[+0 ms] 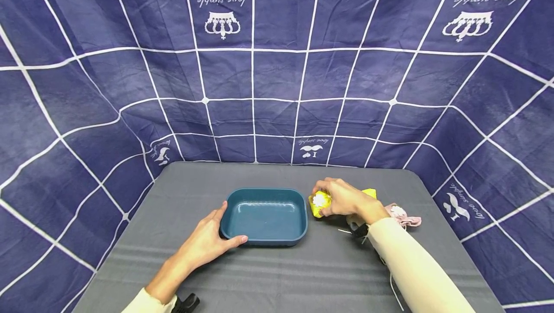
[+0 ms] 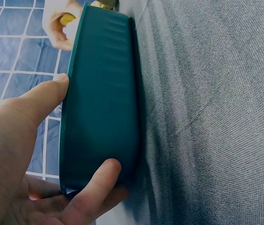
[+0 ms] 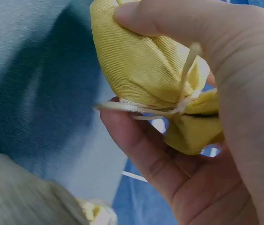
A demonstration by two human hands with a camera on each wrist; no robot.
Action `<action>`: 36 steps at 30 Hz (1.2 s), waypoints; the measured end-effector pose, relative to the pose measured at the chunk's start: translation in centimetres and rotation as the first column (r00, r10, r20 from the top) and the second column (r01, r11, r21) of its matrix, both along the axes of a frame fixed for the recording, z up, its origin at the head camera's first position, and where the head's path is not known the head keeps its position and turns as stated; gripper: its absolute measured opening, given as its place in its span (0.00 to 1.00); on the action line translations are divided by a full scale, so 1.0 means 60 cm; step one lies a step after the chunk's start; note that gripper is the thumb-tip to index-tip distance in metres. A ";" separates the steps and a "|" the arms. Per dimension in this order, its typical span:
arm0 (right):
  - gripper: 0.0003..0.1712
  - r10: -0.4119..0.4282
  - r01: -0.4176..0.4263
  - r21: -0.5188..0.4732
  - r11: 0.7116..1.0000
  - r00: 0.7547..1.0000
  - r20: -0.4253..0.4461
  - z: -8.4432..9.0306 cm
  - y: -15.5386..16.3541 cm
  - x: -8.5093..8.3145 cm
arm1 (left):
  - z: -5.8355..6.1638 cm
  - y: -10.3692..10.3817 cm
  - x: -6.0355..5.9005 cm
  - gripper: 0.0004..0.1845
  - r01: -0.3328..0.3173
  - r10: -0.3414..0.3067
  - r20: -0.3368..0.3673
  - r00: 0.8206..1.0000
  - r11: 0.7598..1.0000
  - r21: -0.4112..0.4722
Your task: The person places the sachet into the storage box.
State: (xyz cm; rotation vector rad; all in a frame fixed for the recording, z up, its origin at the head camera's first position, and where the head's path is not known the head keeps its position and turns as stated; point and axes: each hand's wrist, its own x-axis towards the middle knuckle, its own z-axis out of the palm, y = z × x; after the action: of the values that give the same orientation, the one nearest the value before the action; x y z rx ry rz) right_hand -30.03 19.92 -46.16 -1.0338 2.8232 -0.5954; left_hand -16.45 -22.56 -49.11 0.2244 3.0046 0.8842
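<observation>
Flanking right hand: blue tray, pink pouch

Booth-like workspace, grey tabletop with blue cloth on three sides

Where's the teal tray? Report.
In the head view, the teal tray sits on the table, left hand at its left, yellow drawstring pouch to its right.

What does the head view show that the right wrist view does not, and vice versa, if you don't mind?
Only the head view shows the blue tray, the left hand touching it, and the crown prints on the backdrop. Only the right wrist view shows the pale cord tied round the gathered neck of the yellow pouch. Both show the right hand holding that pouch, and the grey table surface.
</observation>
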 end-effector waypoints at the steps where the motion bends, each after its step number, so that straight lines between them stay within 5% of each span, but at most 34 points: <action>1: 0.30 -0.010 0.009 -0.010 1.000 1.000 -0.011 0.004 0.002 0.000 | -0.001 0.000 -0.001 0.72 0.002 -0.002 -0.002 1.000 1.000 0.000; 9: 0.30 -0.062 0.053 -0.082 0.995 0.992 -0.110 0.047 -0.005 0.005 | -0.004 0.002 -0.005 0.72 0.008 -0.008 -0.003 1.000 1.000 0.003; 17: 0.29 0.014 -0.031 -0.093 0.995 0.984 -0.175 0.084 -0.073 0.016 | -0.002 0.001 -0.002 0.72 0.004 -0.004 0.014 1.000 1.000 0.011; 27: 0.29 0.142 -0.154 -0.098 0.983 0.983 -0.120 0.083 -0.187 0.014 | 0.002 0.001 -0.002 0.72 0.000 0.000 0.023 1.000 1.000 0.001; 36: 0.29 0.163 -0.165 -0.030 0.986 0.985 -0.059 0.072 -0.266 0.015 | -0.002 0.000 -0.004 0.72 -0.007 0.007 0.017 1.000 1.000 0.000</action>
State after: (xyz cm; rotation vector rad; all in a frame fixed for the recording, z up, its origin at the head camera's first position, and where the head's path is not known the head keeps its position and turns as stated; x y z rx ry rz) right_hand -29.15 3.96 -41.86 -1.2940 2.7469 -0.6095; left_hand -16.66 -22.56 -49.22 0.2053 2.9916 0.8823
